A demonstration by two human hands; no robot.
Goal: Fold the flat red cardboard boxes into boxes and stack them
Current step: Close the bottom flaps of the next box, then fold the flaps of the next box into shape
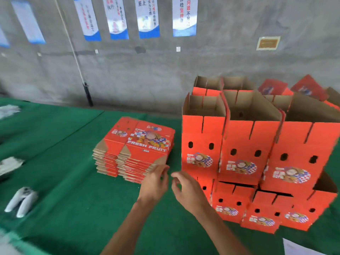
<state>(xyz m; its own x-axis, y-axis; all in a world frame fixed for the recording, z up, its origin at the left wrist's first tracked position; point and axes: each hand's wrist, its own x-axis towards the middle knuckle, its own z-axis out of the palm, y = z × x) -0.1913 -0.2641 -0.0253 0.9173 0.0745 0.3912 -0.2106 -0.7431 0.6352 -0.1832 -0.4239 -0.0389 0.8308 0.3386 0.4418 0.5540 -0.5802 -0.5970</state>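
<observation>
Here, at nine o'clock on the green felt table (64, 162), a white handheld device (21, 201) lies out of my way. At centre, the pile of flat red cardboard boxes (136, 148) sits within reach; my left hand (154, 181) touches its near corner with loose fingers, probably to peel off the top sheet. My right hand (185, 188) hovers beside it, curled, empty. At three o'clock, the folded red boxes (244, 150) stand stacked in tiers, saving space.

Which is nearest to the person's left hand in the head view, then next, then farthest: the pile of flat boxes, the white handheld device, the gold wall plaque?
1. Pile of flat boxes, at the left hand's fingertips.
2. White handheld device, far left on the table.
3. Gold wall plaque, upper right.
</observation>
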